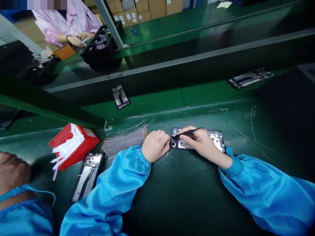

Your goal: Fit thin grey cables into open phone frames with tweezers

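Note:
An opened phone (216, 139) lies lengthwise on the green bench, its circuit boards showing. My right hand (198, 141) pinches black tweezers (189, 132) over it, with the tips at the phone's left end. Against that same end rests my left hand (156, 145), its fingers curled; whatever they may hold is hidden. Just left of my left hand is a bundle of thin grey cables (125, 141) with small gold-coloured ends.
A red bin (87, 142) with white strips stands left, beside another opened phone (87, 177). Further phones lie behind (120, 97) and back right (251, 78). Loose cables (248, 137) lie right. A co-worker's hand (13, 170) is at left; a person in pink (66, 24) sits across.

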Tool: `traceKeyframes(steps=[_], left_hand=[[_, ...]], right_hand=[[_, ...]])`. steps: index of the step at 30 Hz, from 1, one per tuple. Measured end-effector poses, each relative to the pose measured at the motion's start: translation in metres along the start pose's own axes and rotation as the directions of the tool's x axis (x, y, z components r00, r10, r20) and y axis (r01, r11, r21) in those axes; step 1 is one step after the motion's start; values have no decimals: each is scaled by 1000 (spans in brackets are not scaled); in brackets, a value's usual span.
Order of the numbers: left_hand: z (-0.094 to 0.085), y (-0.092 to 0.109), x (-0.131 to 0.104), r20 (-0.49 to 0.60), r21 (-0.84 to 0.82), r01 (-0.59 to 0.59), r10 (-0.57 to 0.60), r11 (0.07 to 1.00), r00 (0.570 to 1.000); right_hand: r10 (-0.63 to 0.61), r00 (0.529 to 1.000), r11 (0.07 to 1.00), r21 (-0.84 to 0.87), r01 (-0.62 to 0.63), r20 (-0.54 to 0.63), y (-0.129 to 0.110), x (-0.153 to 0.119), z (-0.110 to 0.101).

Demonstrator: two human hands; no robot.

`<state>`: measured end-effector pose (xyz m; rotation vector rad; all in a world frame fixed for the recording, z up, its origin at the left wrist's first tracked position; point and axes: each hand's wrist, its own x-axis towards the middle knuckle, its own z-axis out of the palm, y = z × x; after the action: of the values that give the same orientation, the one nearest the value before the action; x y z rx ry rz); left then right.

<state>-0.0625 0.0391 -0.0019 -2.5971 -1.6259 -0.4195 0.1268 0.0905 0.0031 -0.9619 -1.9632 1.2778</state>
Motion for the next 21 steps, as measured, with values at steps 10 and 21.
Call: traceKeyframes(steps=[10, 21], left_hand=[[0, 0, 1, 20, -4, 5, -5, 1000, 1000], [0, 1, 1, 52, 17, 12, -13, 1000, 999]], right_hand=[[-26, 1000, 1000, -14, 26, 7, 1, 1, 1], [-308, 951, 928, -209, 309, 37, -5, -3, 6]])
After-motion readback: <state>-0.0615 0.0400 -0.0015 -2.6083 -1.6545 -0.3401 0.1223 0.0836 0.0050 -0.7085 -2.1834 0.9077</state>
